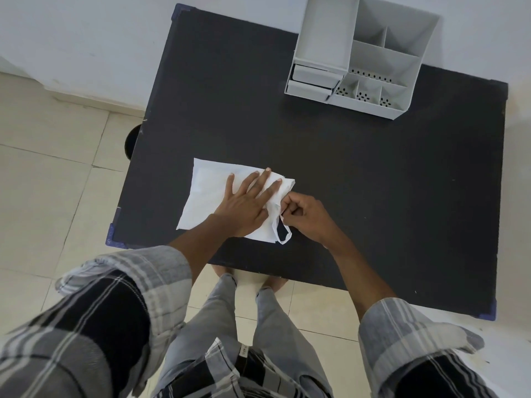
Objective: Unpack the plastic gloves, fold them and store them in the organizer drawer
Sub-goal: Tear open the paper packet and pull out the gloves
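Observation:
A white plastic pack of gloves (207,191) lies flat on the black table (359,173), near its front left part. My left hand (248,201) presses flat on the pack, fingers spread. My right hand (304,215) pinches the pack's right edge, where a thin translucent loop of plastic (283,234) hangs out. The grey organizer (365,53) stands at the far right of the table. Its two small drawers (313,81) sit at its lower left front.
The organizer has several open compartments, some with perforated bottoms. Beige floor tiles lie to the left of the table, with a dark round object (132,140) by the table's left edge. A white wall runs behind the table.

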